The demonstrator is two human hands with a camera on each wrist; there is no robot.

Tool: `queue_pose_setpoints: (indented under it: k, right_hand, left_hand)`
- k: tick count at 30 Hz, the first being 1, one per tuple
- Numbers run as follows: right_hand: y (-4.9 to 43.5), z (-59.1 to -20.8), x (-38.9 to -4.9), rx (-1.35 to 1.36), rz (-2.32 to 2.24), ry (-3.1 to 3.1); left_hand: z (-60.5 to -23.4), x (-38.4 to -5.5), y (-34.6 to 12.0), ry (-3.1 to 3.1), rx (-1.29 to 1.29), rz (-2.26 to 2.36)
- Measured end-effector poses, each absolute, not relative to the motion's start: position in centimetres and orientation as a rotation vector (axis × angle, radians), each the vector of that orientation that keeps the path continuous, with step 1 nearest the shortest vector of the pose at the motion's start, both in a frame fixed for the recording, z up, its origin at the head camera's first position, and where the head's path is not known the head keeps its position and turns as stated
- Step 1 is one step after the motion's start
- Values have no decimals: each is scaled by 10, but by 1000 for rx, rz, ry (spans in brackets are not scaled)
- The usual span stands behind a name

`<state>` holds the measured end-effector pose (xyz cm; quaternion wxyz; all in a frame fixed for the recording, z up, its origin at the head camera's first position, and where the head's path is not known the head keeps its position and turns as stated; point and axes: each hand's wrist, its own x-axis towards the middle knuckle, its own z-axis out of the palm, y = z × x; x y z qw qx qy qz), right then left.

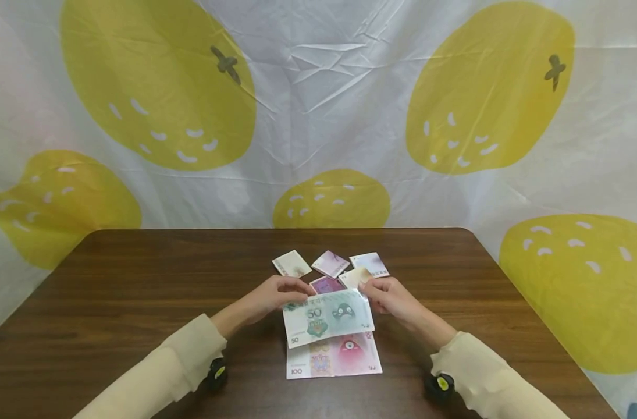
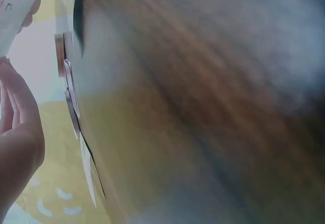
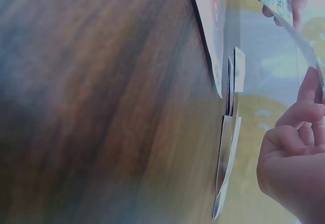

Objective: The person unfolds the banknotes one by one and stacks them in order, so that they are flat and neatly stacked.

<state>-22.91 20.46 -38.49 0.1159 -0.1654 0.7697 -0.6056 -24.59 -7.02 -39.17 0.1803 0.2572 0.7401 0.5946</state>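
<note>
Both hands hold a green toy banknote marked 50 by its upper corners, lifted and tilted above the table. My left hand pinches its upper left corner. At the upper right corner my right hand grips it between thumb and fingers. Below it on the table lies a pink banknote marked 100, its upper part covered by the green one. In the right wrist view the green banknote spans between the right hand and the left. The left wrist view shows the left hand at the note's edge.
Several folded notes lie just beyond the hands: a pale green one, a lilac one, a bluish one, a cream one and a purple one. The brown wooden table meets a fruit-patterned cloth behind.
</note>
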Motion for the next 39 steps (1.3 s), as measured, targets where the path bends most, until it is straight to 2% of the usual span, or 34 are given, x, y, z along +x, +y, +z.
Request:
queue_pose_setpoints:
  k: [13,27,39]
  right_hand:
    - [211,-377,-219,-498,-1693,2263]
    - [222,-389,-219,-606,-1598,2204]
    - [227,-396,-220,-683,-1487,2206]
  left_hand:
    - [-388,-240,-79,2033,714,1604]
    - [-391,-234,-79,1963,751,1596]
    - [-394,-229,-76,2117,974,1367]
